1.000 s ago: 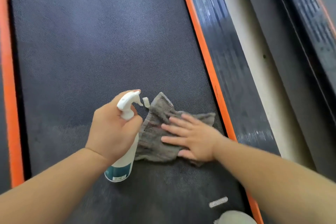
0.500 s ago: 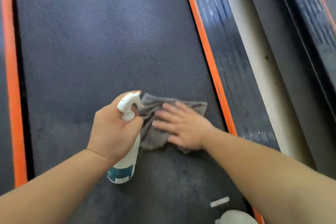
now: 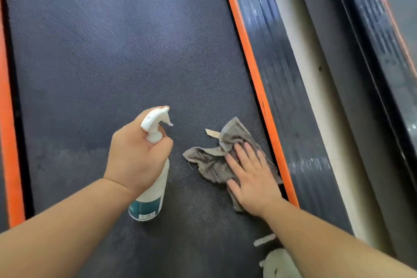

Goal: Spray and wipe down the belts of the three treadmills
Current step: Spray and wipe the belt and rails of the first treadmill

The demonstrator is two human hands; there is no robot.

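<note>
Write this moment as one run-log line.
left hand: grips spray bottle | right hand: presses grey cloth on treadmill belt, beside orange strip

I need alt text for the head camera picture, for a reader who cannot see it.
A right hand presses a grey cloth flat on a dark treadmill belt, near its orange edge strip. The left hand grips a white spray bottle to the left of the cloth.

The left hand, its bare forearm reaching in from 8 o'clock, is curled round the neck of a spray bottle. The right hand, forearm from 4 o'clock, lies flat, fingers straight toward 11 o'clock, pressing a grey cloth.
</note>
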